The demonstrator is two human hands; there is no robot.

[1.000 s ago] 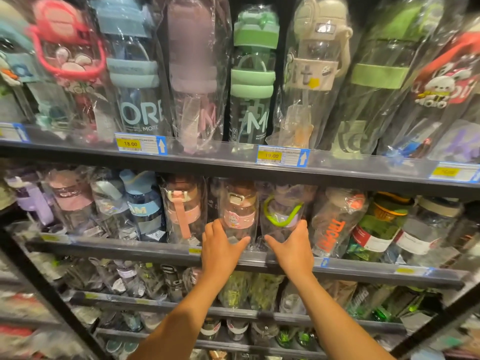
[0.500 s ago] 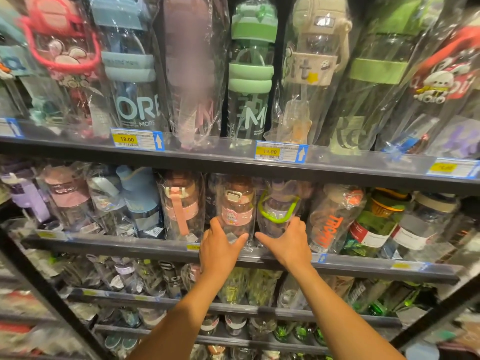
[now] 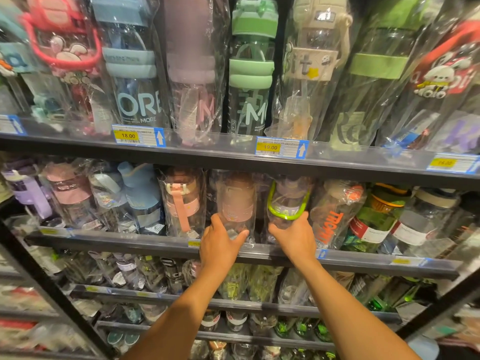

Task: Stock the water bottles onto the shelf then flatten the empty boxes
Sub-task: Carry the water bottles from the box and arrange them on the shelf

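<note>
Hands seen from the head camera: left hand [image 3: 220,245] curls round the base of the pink-lidded bottle [image 3: 235,201], right hand [image 3: 296,240] round the green-handled bottle [image 3: 288,203] beside it, on the middle shelf [image 3: 130,242]. Both bottles sit farther back than a moment ago, so this pair looks nearly stocked.

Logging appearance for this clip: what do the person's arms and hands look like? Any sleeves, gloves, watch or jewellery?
Both arms are bare right down to the bottom edge of the picture, so no sleeve shows on the left forearm or the right forearm. The left hand and right hand are ungloved. No watch, bracelet or ring is visible on either wrist or on the fingers that show.
</note>
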